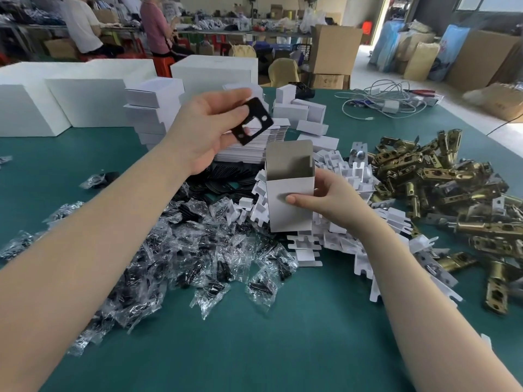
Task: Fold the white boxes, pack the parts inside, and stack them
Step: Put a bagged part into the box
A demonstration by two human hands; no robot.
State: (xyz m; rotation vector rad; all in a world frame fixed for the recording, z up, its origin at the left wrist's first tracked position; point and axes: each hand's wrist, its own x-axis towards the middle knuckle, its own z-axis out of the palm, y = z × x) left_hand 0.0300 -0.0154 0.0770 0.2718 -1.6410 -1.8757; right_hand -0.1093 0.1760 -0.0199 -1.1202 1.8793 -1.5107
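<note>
Your right hand [329, 200] grips the upright white box [290, 190] above the middle of the green table [283, 335], thumb curled across its near face and its top flap standing open. Your left hand [206, 128] pinches a flat black plate [252, 121] just up and left of the box's open mouth, not touching it. Bagged screws [181, 250] lie near left, white inserts [348, 176] beside the box, brass latches [441, 188] right.
</note>
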